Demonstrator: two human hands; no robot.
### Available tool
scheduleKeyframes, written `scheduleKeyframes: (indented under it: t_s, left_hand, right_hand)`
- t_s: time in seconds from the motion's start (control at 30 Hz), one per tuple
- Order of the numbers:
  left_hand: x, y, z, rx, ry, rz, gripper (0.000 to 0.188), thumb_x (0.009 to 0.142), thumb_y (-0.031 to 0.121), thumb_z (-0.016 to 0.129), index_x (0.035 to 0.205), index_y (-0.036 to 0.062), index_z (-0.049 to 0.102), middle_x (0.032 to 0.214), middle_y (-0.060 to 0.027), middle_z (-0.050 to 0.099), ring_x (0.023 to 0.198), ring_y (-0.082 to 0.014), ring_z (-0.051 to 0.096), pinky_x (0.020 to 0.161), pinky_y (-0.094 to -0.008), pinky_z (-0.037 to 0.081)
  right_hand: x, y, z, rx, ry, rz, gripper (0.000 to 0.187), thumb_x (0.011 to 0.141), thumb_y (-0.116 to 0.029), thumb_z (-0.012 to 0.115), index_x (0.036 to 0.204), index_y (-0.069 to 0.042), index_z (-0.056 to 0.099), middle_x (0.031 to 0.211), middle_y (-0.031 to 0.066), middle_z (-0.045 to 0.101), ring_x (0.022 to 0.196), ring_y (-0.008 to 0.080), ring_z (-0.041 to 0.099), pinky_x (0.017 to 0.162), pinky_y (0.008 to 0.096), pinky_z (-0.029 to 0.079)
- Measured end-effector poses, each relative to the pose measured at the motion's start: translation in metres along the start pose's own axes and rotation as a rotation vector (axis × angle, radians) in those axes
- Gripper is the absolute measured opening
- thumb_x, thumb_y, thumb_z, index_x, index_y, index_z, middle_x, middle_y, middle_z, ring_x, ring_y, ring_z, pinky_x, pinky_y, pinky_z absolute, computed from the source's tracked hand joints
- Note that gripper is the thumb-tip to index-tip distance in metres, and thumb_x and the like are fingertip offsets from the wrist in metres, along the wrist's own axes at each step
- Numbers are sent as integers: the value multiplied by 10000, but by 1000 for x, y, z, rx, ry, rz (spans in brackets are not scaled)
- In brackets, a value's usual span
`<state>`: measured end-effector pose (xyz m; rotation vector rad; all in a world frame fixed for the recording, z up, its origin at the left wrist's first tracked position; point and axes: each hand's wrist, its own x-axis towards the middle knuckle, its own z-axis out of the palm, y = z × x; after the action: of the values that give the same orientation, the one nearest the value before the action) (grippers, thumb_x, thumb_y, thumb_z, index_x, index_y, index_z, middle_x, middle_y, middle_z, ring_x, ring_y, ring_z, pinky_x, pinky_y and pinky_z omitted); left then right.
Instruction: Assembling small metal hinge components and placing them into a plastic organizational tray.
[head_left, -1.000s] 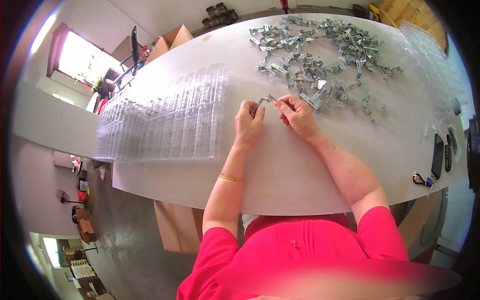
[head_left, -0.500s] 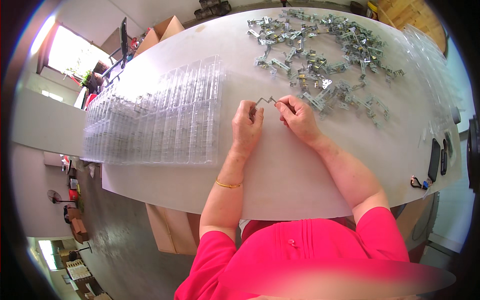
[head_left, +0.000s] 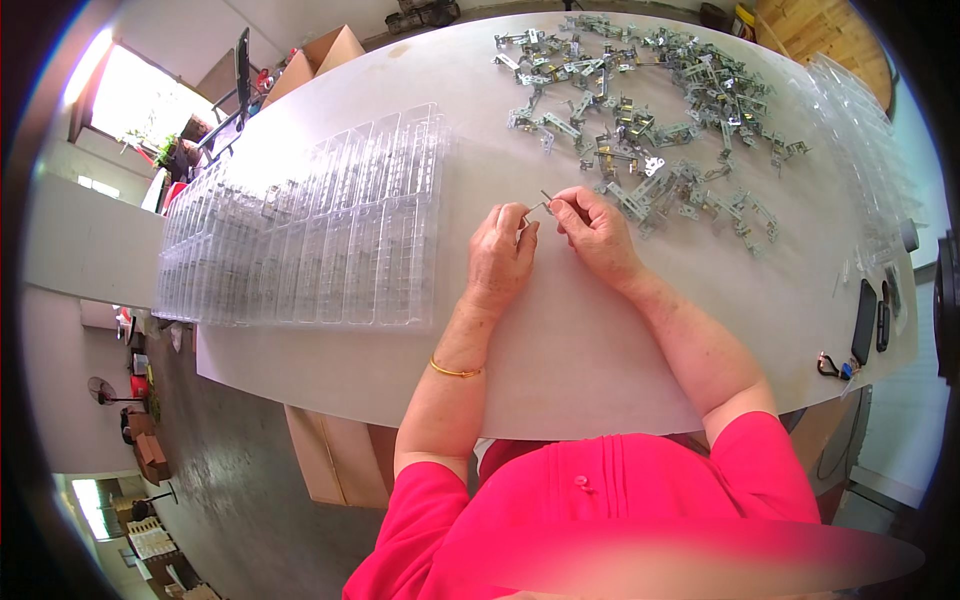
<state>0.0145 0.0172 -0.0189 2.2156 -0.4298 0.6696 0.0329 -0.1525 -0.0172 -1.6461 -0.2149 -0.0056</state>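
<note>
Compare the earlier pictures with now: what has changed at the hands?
The left hand has shifted slightly right, closer to the right hand; the metal bracket between them has turned, with less of it showing. Both hands keep hold of it. The bracket pile and clear trays stayed put.

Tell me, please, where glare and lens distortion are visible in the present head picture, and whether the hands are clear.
Head view: window blown out white, glare over upper left of clear trays; head view: near edge of table bowed, corners black; head view: left hand and right hand fairly sharp, but the metal piece between them shows little detail.
</note>
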Motion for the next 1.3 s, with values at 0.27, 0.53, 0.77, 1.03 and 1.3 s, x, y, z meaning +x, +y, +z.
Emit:
scheduleKeyframes:
  t_s: [0.27, 0.53, 0.77, 1.03, 1.3]
  left_hand:
    - [1, 2, -1, 97, -49, 198, 198, 834, 27, 703, 1003, 27, 601, 833, -115, 621, 701, -239, 613, 638, -326, 493]
    - [-2, 0, -3, -362, 78, -458, 150, 923, 89, 678, 1025, 24, 589, 820, -14, 597, 708, -94, 551, 641, -263, 485]
    - [-1, -2, -2, -490, 91, -520, 157, 942, 109, 669, 1034, 15, 583, 837, 3, 585, 704, -66, 530, 635, -215, 468]
    - [-3, -4, 1, -375, 94, -443, 168, 928, 110, 689, 1020, 18, 583, 815, 6, 579, 706, -66, 522, 644, -222, 460]
    - [-2, 0, -1, -316, 117, -382, 177, 914, 117, 709, 1018, 35, 591, 823, 0, 587, 727, -80, 517, 678, -235, 466]
  right_hand:
    - [3, 12, -1, -43, 185, -149, 112, 940, -196, 676, 964, -87, 681, 783, -40, 534, 643, 45, 457, 574, 228, 409]
    - [-1, -3, -1, 133, 72, -15, 129, 971, -194, 639, 947, -68, 643, 712, -41, 568, 617, 39, 476, 547, 215, 393]
    - [0, 1, 0, -7, 27, -53, 139, 966, -197, 643, 953, -59, 646, 691, -33, 581, 623, 43, 504, 565, 228, 419]
    - [0, 0, 0, -68, 25, -52, 137, 966, -186, 629, 951, -51, 645, 685, -28, 583, 618, 45, 504, 568, 234, 428]
    - [0, 0, 0, -99, 21, -71, 149, 967, -189, 627, 961, -40, 636, 681, -13, 596, 610, 53, 527, 560, 240, 437]
